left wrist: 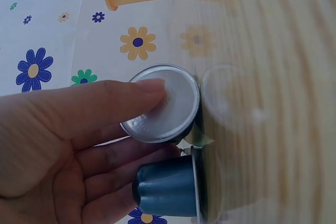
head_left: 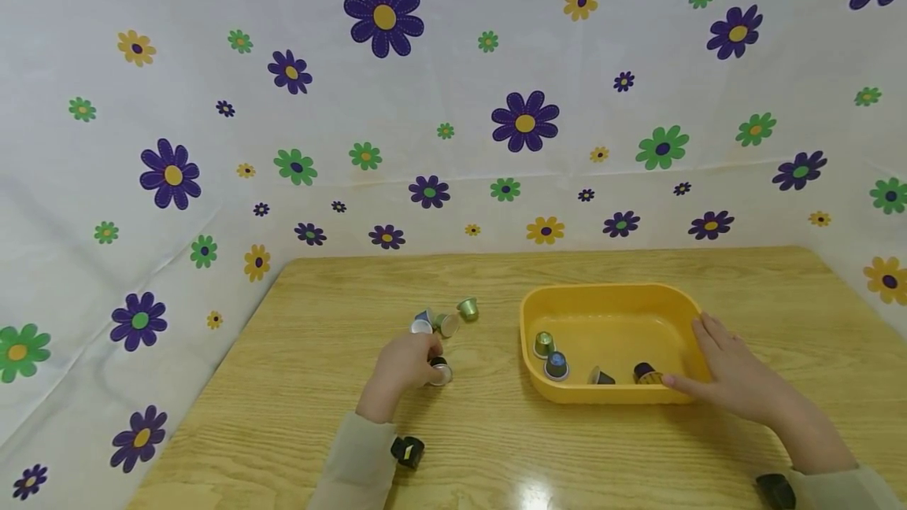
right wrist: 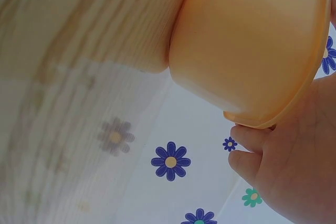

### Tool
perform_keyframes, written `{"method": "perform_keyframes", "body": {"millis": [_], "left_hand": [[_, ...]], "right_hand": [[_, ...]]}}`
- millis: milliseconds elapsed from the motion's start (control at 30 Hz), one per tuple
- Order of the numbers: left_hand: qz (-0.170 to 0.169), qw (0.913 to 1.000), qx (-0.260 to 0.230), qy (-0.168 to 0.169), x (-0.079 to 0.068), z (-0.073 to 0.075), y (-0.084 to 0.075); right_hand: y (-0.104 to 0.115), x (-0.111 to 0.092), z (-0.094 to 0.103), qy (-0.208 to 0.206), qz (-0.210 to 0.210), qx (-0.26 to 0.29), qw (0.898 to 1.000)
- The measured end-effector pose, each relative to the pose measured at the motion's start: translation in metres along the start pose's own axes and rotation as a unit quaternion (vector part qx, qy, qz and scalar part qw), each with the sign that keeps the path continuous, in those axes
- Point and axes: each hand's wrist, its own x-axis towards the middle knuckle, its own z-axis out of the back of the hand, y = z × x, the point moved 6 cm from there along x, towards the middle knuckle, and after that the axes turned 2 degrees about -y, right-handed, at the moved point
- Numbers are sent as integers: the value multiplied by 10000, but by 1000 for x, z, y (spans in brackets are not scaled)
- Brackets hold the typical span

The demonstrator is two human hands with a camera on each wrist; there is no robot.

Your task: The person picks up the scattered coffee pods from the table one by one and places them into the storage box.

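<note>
White, flower-printed sheeting (head_left: 439, 77) is hanging from eight through twelve to three o'clock; a wood-grained table (head_left: 482, 447) is reflecting bright glare (head_left: 534, 492) at six.

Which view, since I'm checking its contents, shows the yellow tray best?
The head view, showing the tray nearly whole with capsules inside. Left wrist: only outer wall, cut off. Right wrist: outer wall close up, no interior.

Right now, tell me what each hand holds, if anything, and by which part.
The left hand pinches a capsule, thumb on its lid, fingers behind. The right hand rests on the tub at its right end, with no clear grip.
</note>
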Motion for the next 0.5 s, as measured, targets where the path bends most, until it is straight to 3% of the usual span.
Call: {"method": "perform_keyframes", "body": {"millis": [233,500], "left_hand": [[-35,10000,84,-11,0,-1,1],[-48,9994,-309,-131,2,0,3]], "right_hand": [[0,0,0,-31,66,-17,10000],[0,0,0,-14,14,-4,10000]]}}
